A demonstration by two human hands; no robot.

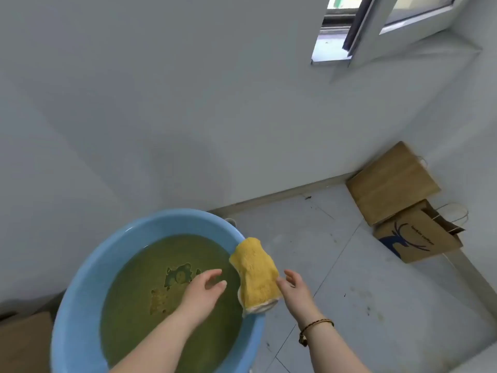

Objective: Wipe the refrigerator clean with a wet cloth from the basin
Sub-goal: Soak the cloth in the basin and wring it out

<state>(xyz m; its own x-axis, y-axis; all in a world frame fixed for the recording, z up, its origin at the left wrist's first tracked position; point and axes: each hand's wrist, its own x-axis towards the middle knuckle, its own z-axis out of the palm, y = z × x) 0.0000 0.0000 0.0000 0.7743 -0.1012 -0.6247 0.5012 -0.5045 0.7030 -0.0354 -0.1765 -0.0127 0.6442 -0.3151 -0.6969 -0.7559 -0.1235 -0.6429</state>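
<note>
Murky green water fills the blue basin (80, 278), which sits on the tiled floor (349, 305) close to a pale grey wall (161, 103). Something dark and something tan lie under the water near the middle, too blurred to name. The yellow cloth (255, 273) is draped over the basin's right rim, its upper end lying on the rim and its lower, whitish end hanging at the edge beside the water.

The left hand (203, 289) hovers over the water, just left of the cloth. Its fingers (215, 273) are loosely spread and slightly bent, and they hold nothing. The right hand (294, 288) is just to the right of the cloth, outside the basin and above the floor. Its fingertips are at the cloth's right edge, perhaps touching it; I cannot tell whether they pinch it, though the fingers look relaxed rather than curled round it. A braided bracelet (314, 328) circles the right wrist.

Off to the right, two brown paper bags (392, 184) lean in the corner where the walls meet; the nearer one carries a blue deer logo. A window (376, 25) shows at the upper right. A cardboard box (24, 343) peeks in at the lower left, just beside the basin. The floor tiles are speckled with small dark marks.
</note>
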